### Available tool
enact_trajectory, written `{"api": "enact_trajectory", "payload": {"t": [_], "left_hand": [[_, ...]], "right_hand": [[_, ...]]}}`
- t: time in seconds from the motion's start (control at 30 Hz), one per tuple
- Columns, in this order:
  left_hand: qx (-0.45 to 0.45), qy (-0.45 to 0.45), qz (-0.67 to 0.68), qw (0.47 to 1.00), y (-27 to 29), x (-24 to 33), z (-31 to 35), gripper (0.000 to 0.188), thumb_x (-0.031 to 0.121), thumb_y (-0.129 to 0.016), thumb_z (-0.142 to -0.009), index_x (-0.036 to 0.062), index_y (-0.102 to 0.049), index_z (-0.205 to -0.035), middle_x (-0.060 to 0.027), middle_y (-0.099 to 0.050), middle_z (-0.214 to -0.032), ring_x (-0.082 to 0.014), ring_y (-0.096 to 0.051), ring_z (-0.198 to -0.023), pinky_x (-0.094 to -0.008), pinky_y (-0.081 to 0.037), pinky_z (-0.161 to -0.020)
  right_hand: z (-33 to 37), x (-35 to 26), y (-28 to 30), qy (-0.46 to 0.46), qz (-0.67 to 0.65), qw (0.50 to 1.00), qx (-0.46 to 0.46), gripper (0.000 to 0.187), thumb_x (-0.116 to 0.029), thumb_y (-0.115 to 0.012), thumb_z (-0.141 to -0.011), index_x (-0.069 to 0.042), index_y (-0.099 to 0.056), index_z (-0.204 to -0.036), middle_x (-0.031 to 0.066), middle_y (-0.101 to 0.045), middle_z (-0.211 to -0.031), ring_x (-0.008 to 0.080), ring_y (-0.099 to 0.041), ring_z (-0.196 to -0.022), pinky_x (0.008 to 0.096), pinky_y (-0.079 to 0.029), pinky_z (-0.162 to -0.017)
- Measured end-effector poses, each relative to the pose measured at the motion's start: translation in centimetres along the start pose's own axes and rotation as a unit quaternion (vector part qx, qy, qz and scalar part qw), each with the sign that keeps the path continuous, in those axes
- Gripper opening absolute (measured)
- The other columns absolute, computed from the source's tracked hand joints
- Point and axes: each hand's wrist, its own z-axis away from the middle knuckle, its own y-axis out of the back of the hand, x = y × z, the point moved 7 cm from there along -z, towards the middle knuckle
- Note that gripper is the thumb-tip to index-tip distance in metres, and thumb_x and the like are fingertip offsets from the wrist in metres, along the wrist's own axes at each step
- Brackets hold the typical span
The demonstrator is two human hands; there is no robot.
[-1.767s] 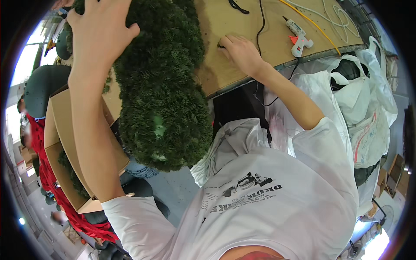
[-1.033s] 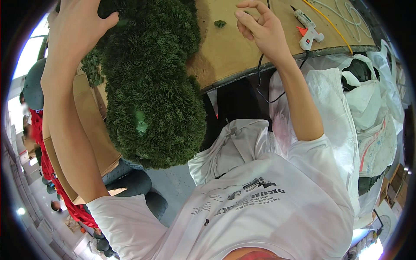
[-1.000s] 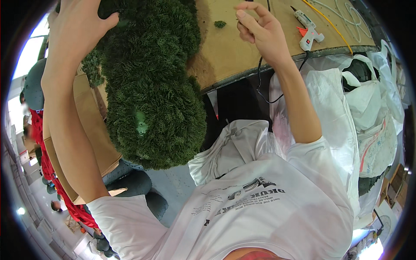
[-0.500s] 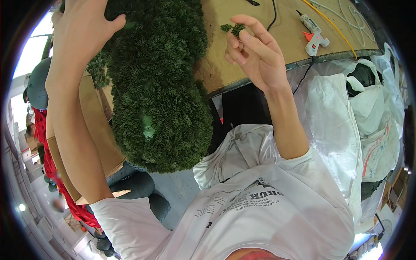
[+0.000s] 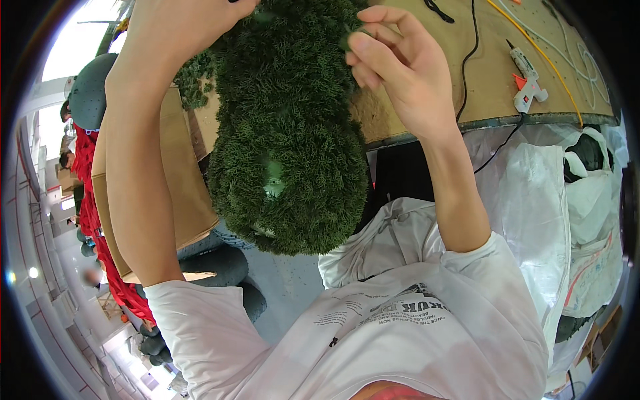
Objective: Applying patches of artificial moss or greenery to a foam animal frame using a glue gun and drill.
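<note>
A long, dark green mass of artificial foliage [image 5: 287, 133] stretches from the top edge down the middle, and a pale patch shows through its leaves. My left hand [image 5: 187, 27] is at its upper left side, with the thumb near the leaves and the fingers cut off by the top edge. Close to the foliage's upper right side is my right hand [image 5: 403, 67]. Its thumb and fingers pinch a small green sprig [image 5: 345, 43], blurred and mostly hidden against the leaves.
On the brown tabletop [image 5: 493, 87] at the right lie a glue gun [image 5: 529, 83], a yellow cord and a black cable. White plastic sacks [image 5: 530, 200] hang below its edge. At the left are an open cardboard box [image 5: 187, 193], dark rounded forms and red material [image 5: 90, 200].
The foliage and table have shifted right in view. My right hand has brought the sprig from over the table up to the foliage's side. The left hand has also moved right and up.
</note>
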Motion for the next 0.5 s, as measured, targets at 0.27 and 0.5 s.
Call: {"api": "enact_trajectory", "payload": {"t": [0.27,0.5], "left_hand": [[0.042,-0.002,-0.022,0.999,0.7,0.6,0.2,0.057,0.016,-0.085,-0.077,0.0138,-0.06,-0.129,-0.0152,-0.042,-0.158,-0.0392,-0.034,-0.148,-0.0567,-0.034,-0.118],[0.058,0.007,0.01,0.998,1.1,1.2,0.3,0.056,0.018,-0.085,-0.078,0.0136,-0.061,-0.129,-0.0149,-0.043,-0.156,-0.0377,-0.037,-0.146,-0.0571,-0.034,-0.118]], "right_hand": [[-3.7,-0.3,-2.4,0.029,0.28,0.959,-0.01,0.016,-0.007,-0.075,-0.097,0.003,-0.063,-0.103,0.0097,-0.069,-0.082,0.0145,-0.063,-0.068,0.0301,-0.051,-0.062],[-3.1,-1.8,-3.3,0.163,0.454,0.875,-0.04,0.019,-0.002,-0.076,-0.091,0.004,-0.065,-0.105,0.0167,-0.068,-0.082,0.026,-0.063,-0.067,0.0367,-0.053,-0.064]]}}
